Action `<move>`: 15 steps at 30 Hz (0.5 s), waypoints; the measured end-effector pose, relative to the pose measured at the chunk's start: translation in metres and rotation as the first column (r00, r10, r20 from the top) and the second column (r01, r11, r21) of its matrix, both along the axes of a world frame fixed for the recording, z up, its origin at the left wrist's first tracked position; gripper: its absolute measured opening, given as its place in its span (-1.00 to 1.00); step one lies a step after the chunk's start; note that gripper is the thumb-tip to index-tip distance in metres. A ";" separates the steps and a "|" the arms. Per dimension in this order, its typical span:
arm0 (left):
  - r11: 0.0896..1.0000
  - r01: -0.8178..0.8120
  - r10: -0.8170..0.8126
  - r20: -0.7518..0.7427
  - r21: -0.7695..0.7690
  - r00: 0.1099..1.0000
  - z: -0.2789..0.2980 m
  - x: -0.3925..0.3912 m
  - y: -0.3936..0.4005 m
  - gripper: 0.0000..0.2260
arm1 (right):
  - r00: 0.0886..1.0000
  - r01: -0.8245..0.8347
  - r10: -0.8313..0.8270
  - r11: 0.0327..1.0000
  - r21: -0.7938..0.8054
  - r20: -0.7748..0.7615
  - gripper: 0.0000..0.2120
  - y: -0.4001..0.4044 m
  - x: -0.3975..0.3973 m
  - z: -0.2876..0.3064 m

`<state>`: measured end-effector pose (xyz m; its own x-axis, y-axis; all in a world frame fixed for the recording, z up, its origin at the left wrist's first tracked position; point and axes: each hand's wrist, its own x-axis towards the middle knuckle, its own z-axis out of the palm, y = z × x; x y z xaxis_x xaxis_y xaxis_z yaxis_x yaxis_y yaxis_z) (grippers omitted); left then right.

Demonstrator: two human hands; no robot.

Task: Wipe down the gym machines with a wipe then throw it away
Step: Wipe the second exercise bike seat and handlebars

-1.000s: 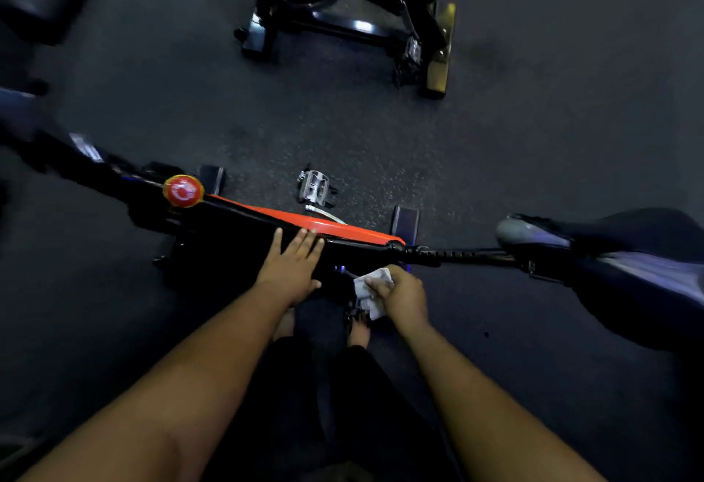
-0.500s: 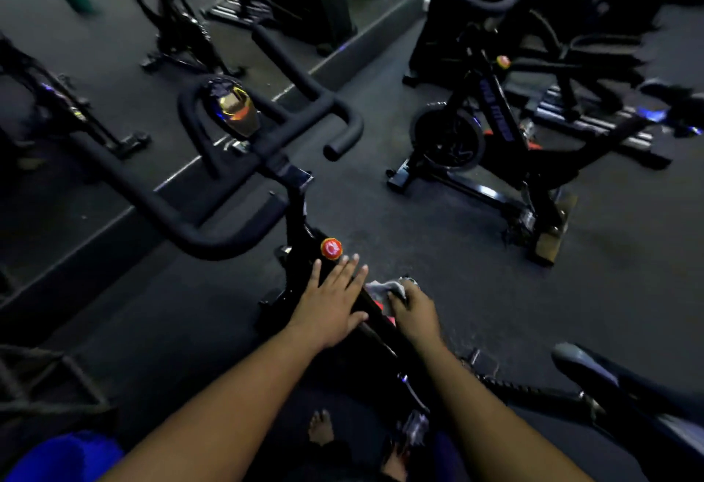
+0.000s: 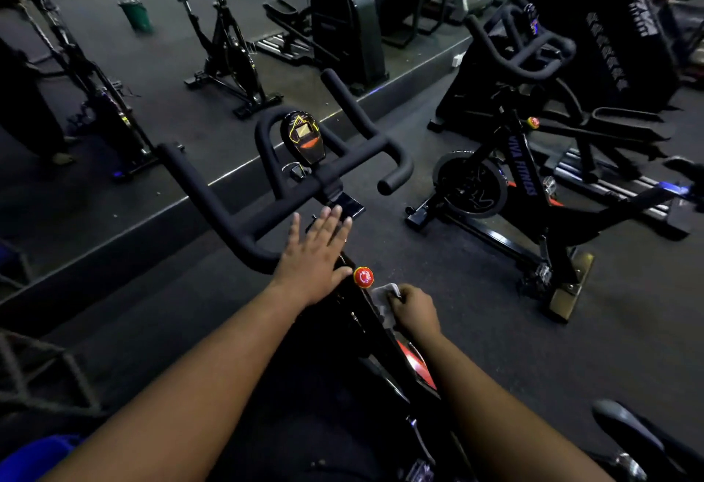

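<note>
A black spin bike stands right in front of me, its padded handlebars (image 3: 244, 222) and small console (image 3: 303, 137) ahead. My right hand (image 3: 415, 310) grips a crumpled white wipe (image 3: 384, 300) and presses it on the bike's sloping frame, just below the red resistance knob (image 3: 363, 276). My left hand (image 3: 314, 253) hovers flat with fingers spread over the frame, between the knob and the handlebars, holding nothing. The bike's saddle (image 3: 624, 428) shows at the lower right.
A second spin bike (image 3: 510, 180) stands to the right. More bikes (image 3: 224, 43) and a step machine (image 3: 350, 20) are on a raised platform behind a ledge. A green bin (image 3: 136, 15) sits far back left. Dark floor lies between the bikes.
My view has lifted from the floor and frame to the handlebars. The right hand slid the wipe up the frame towards the red knob. My left hand left the frame and reached forward.
</note>
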<state>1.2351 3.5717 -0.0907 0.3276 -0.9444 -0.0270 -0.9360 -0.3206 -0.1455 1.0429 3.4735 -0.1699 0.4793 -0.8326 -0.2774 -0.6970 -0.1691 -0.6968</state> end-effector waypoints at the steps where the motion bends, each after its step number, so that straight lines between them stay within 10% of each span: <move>1: 1.000 -0.027 0.027 -0.011 0.006 1.000 0.000 0.008 -0.001 -0.19 | 1.000 0.000 0.000 1.000 -0.002 0.003 -0.71 -0.002 0.004 -0.001; 15: 0.966 -0.258 0.255 -0.189 0.007 0.948 -0.005 0.050 -0.025 -0.11 | 0.920 -0.391 0.390 0.912 -0.125 -0.033 -0.38 -0.079 0.079 -0.078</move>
